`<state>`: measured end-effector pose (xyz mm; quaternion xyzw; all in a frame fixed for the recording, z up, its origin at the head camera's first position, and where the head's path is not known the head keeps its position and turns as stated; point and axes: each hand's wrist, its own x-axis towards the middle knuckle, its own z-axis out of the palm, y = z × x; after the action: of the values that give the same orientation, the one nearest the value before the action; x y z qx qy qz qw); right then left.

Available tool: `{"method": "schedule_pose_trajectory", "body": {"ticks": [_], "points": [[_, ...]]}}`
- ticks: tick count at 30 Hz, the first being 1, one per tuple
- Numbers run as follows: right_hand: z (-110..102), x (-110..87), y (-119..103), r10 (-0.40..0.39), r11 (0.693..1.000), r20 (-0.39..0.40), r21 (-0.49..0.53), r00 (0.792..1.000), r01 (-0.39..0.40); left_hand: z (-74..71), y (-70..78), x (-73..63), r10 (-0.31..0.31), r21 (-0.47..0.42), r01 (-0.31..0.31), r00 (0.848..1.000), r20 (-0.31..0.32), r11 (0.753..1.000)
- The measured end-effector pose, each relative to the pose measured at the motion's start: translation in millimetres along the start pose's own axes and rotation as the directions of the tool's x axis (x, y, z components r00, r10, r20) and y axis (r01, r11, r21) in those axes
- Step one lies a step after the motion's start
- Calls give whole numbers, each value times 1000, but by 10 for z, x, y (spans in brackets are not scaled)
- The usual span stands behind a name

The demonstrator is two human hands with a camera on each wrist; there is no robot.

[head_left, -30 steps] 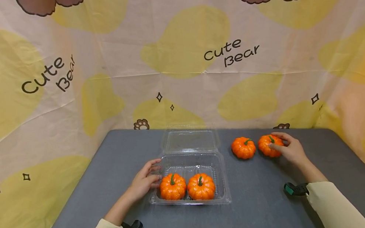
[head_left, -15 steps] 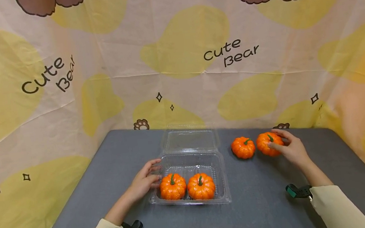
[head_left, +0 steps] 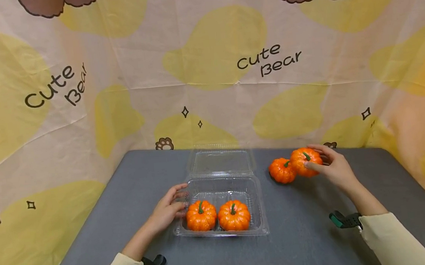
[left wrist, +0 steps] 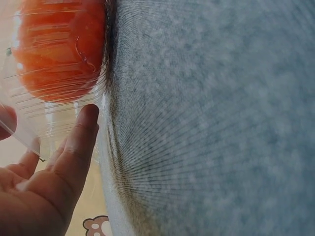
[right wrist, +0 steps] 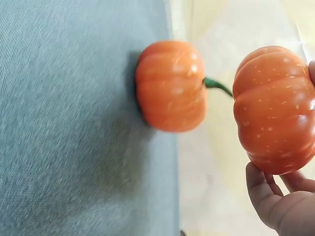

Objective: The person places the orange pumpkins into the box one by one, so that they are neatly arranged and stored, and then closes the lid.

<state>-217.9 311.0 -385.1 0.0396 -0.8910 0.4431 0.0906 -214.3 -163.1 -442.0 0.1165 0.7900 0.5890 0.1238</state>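
Two pumpkins (head_left: 218,216) already sit inside the clear clamshell box (head_left: 223,231). My right hand (head_left: 333,168) grips a third pumpkin (head_left: 305,161), lifted right of the box; a fourth (head_left: 281,170) waits beside. My left hand (head_left: 168,208), fingers straight, steadies the box's left wall.

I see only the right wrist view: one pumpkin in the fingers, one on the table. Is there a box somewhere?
Observer: Yes. The head view shows a clear plastic container, lid open, near the middle of the grey table.
Operator: Is it empty?
Observer: No, two pumpkins sit side by side in its front part.
Operator: Where is the left hand?
Observer: The left hand rests against the container's left wall, fingers straight.
Operator: Is the held pumpkin off the table?
Observer: It looks so: the right hand holds the held pumpkin above the table, beside the loose pumpkin.
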Motion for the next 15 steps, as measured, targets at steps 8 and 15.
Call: {"method": "schedule_pose_trajectory", "body": {"ticks": [8,15], "points": [[85,20,-214,-21,998,48,57,999,18,-10,-4,0,16,-3,-16,1000,11,1000],[197,51,-383,-57,992,83,118,995,47,-4,5,-6,12,-2,-12,1000,7,1000]]}}
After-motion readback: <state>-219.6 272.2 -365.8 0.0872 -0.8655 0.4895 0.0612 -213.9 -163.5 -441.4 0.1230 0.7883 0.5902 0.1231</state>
